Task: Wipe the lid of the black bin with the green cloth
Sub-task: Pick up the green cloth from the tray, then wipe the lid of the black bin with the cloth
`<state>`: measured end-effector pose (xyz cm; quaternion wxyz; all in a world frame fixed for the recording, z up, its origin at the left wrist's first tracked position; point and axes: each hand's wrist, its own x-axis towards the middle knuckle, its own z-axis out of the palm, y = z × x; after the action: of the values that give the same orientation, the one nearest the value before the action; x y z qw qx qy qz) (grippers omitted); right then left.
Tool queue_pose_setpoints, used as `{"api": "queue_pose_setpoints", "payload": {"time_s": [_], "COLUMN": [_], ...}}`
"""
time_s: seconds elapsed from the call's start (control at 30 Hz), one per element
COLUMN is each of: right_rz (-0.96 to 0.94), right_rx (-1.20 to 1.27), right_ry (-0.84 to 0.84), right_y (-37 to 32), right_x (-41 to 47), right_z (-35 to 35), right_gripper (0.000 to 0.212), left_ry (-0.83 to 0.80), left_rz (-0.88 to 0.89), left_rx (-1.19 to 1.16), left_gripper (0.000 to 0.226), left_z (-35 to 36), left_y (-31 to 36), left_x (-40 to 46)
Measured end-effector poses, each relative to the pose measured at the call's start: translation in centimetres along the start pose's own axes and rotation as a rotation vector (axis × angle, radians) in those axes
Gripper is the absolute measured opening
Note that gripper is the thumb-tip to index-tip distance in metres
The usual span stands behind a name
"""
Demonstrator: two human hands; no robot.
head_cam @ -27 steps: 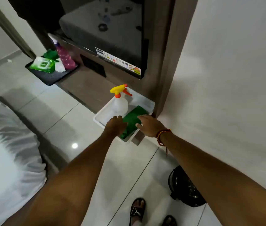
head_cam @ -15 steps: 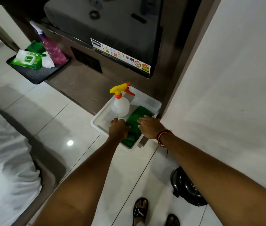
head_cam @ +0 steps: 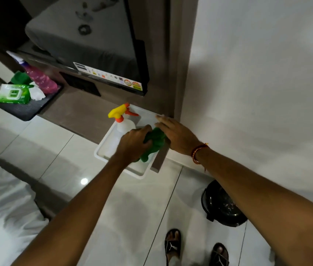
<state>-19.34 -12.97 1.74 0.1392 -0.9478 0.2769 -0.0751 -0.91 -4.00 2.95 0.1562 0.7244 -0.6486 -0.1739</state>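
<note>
The green cloth (head_cam: 154, 144) is bunched up over the white tray (head_cam: 138, 172) on the wooden ledge. My left hand (head_cam: 132, 144) grips the cloth from the left. My right hand (head_cam: 174, 134) rests on the cloth's right side with fingers stretched forward. The black bin (head_cam: 221, 206) stands on the floor at the lower right, by the wall, its shiny lid partly hidden behind my right forearm.
A spray bottle (head_cam: 122, 121) with a yellow and orange trigger stands in the tray. A black tray (head_cam: 23, 110) at the left holds a wipes pack, a pink bottle and a green item. A white bed (head_cam: 4, 212) fills the lower left. My sandalled feet (head_cam: 196, 248) are on the tiled floor.
The cloth lay flat in the tray; now my left hand has closed on it and bunched it up, lifting it. My right hand has shifted forward over the cloth.
</note>
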Motion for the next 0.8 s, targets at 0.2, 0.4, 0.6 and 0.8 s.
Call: {"api": "queue_pose_setpoints", "payload": {"time_s": [0.2, 0.4, 0.6, 0.8], "right_rz": [0.104, 0.472, 0.841, 1.070], "right_rx": [0.107, 0.415, 0.589, 0.688], "right_ry": [0.057, -0.062, -0.130, -0.141], "right_y": [2.5, 7.3, 13.6, 15.7], "right_x": [-7.0, -17.0, -30.0, -40.6], "right_z": [-0.2, 0.4, 8.3, 21.5], "right_gripper": [0.040, 0.024, 0.026, 0.028], "left_ry": [-0.048, -0.193, -0.288, -0.393], "left_rz": [0.219, 0.041, -0.281, -0.393], "left_rx": [0.012, -0.228, -0.515, -0.550], "left_gripper": [0.021, 0.029, 0.035, 0.038], "left_z": [0.5, 7.6, 24.0, 41.2], "left_y": [5.3, 11.6, 15.7, 15.0], "left_x": [-0.1, 0.3, -0.9, -4.6]}}
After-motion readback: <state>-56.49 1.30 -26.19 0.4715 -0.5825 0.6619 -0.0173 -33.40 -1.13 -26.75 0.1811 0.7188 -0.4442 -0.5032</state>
